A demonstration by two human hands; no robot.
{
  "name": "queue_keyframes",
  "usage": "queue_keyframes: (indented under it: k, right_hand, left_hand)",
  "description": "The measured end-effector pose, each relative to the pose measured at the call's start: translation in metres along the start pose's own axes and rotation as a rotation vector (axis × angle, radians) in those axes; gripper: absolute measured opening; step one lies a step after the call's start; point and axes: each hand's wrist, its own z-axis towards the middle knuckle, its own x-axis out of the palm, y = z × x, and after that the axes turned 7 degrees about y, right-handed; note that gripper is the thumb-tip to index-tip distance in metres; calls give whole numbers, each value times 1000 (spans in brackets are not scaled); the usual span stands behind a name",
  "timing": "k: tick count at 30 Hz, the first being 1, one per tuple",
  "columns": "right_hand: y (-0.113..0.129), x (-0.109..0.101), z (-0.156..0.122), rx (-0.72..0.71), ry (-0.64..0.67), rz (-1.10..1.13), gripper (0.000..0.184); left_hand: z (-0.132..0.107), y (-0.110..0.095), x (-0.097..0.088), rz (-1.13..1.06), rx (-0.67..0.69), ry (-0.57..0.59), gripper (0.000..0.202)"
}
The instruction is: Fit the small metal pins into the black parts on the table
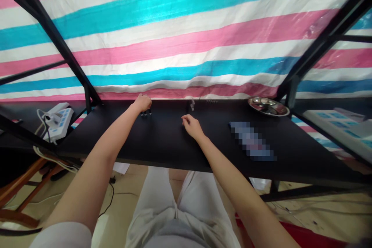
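Note:
My left hand (143, 102) is at the far left part of the black table, its fingers curled downward and closed. Just below its fingertips stand several small black pieces with pale ends (146, 113); whether the hand grips one is hidden. Nearer the table's middle, my right hand (191, 126) hovers or rests with thumb and fingers drawn together; what is between them, if anything, is too small to make out. Beyond it lies a small cluster of clear, shiny pieces (192, 104). To the right of that cluster is a row of tiny pieces (212, 101) along the back edge.
The black table (162, 143) runs between slanted black frame bars. On its right are a round metal tray (269, 107) and a blurred-out blue packet (252, 141). A white power strip (59, 124) with cables lies on the left. Striped sheeting (186, 42) hangs behind.

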Motion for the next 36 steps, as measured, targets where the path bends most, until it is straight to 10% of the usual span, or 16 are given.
queue_keyframes:
  k: [36]
  right_hand:
    - [1,-1,0,19,6,7,23]
  left_hand:
    - [4,4,-6,47,-29,69,11]
